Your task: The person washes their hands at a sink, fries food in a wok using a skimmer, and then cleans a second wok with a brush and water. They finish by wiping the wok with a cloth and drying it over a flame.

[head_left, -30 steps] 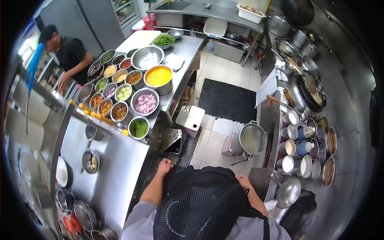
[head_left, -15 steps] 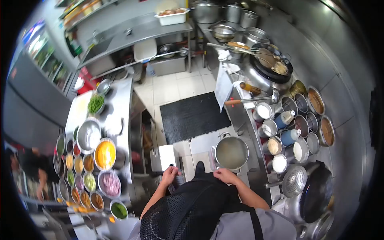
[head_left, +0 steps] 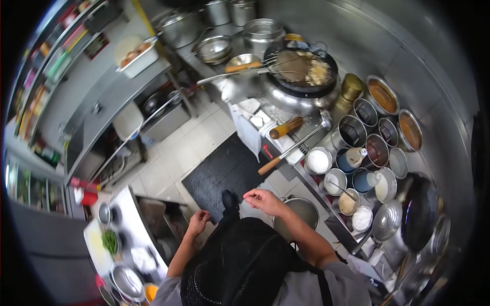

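Note:
My left hand (head_left: pixel 199 222) hangs in front of me with its fingers loosely curled and nothing visible in them, above the floor beside the black mat (head_left: pixel 219 168). My right hand (head_left: pixel 262 201) is raised higher, fingers bent and slightly apart, also with nothing visible in it. Below and beside my right forearm stands a large metal pot (head_left: pixel 303 211) on the floor, partly hidden by the arm. Nearest ahead of that hand is the wooden handle of a long ladle (head_left: pixel 291 153), which sticks out over the stove counter's edge.
At the right, a wok (head_left: pixel 316 74) with pale food and a strainer sits by a bamboo brush (head_left: pixel 287 127), several seasoning pots (head_left: pixel 352 131) and a perforated skimmer (head_left: pixel 387 220). At the left, a prep table (head_left: pixel 125 204) holds a bowl of greens (head_left: pixel 109 241) and a metal bowl (head_left: pixel 127 281).
My view has turned right, toward the stove, and I have moved forward. My right hand has risen and reached forward; the prep table has slid down and left in view.

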The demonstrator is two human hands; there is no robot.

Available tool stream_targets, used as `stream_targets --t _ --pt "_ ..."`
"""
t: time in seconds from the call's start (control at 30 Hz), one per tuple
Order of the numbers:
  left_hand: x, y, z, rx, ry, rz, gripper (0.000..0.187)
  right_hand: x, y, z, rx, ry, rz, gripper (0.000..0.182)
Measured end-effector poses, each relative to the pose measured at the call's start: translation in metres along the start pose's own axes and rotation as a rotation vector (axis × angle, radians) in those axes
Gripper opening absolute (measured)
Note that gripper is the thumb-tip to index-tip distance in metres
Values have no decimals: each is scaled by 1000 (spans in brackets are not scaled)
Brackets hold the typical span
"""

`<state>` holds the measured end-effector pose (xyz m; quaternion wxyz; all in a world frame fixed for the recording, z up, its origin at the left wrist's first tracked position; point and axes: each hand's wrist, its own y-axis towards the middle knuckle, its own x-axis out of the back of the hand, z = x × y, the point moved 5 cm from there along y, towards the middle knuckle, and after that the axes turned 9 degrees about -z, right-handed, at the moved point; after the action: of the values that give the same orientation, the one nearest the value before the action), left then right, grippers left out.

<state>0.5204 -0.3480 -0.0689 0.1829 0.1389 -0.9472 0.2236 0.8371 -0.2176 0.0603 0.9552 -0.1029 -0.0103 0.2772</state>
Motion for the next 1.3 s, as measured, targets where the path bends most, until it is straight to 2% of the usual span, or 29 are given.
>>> stream_targets --t 0.03,0.1,0.17,0.2,0.27,0.3,0.43,0.5,0.53,0.57,0.63,0.67,0.7,0.77,0.8,0.9,0.97,1.03,1.1,1.17,1.23,1.27,1.3 --pt "10 28 -2 -50 97 0 16 5 13 0 2 7 -45 28" --pt "25 86 -13 -112 133 13 17 12 34 -6 -121 136 -174 26" --pt "45 143 -34 -158 107 -25 17 16 63 -31 -143 164 -267 30" --pt "49 177 -33 -175 -22 8 18 16 74 -38 -218 201 -325 27" --pt "59 247 -39 -231 96 45 17 18 106 -62 -364 275 -444 26" --pt "62 269 -43 -225 158 59 17 12 123 -70 -371 279 -478 26" --pt "66 341 -109 -280 192 136 16 0 176 -73 -487 214 -569 33" --pt "58 375 -144 -318 88 213 17 11 208 -77 -185 -432 -627 42" --pt "53 390 -160 -332 94 234 17 16 219 -93 -199 -524 -667 50" --pt "49 402 -177 -353 93 260 17 19 227 -104 -203 -518 -691 50" --pt "38 423 -202 -390 90 311 17 36 234 -124 -356 -724 -804 48" --pt "31 434 -209 -430 112 323 18 46 237 -140 -499 -677 -752 54" --pt "25 440 -220 -436 119 341 18 55 240 -144 -508 -667 -768 54" --pt "16 446 -238 -445 159 379 18 76 233 -164 -838 -669 -875 60" --pt "14 447 -247 -445 168 384 18 85 233 -164 -915 -701 -884 62" --pt "13 448 -276 -518 345 438 19 105 234 -184 -970 -649 -967 59" --pt "22 450 -280 -487 437 448 20 114 241 -196 -1056 -630 -765 64" --pt "30 461 -277 -493 415 461 21 122 251 -210 -1053 -541 -566 61" --pt "35 473 -273 -467 489 450 21 127 255 -222 -1145 -578 -733 48" --pt "35 481 -273 -466 518 459 21 121 255 -243 -1204 -556 -668 51" --pt "35 494 -273 -436 542 512 21 118 256 -276 -1316 -585 -807 55" --pt "33 501 -273 -452 551 552 21 116 259 -269 -1373 -599 -570 58" --pt "32 509 -275 -468 559 594 22 115 256 -286 -1417 -504 -778 59"
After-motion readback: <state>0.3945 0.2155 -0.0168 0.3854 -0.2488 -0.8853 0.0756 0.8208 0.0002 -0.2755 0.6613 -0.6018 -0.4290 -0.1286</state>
